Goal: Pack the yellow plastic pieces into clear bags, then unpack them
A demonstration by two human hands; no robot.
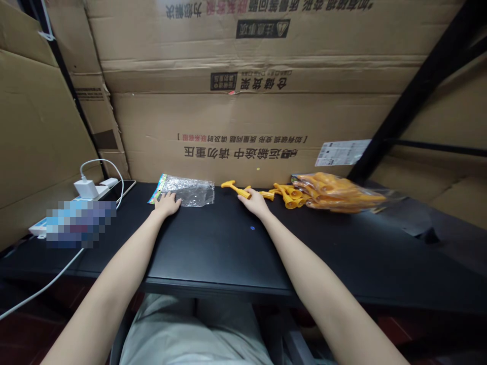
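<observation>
At the left edge of the frame we saw a white charger [87,188] with its cable. Left of centre, our left hand [167,205] lay with fingers spread on the colourful end of a clear bag [196,192], flat on the black table [213,243]. At mid-frame, our right hand [255,203] pinched a yellow T-shaped piece [229,185] by its handle, as far as we could tell, fingertips being partly hidden. Right of centre we had loose yellow pieces [291,204] beside a stuffed bag [335,192].
</observation>
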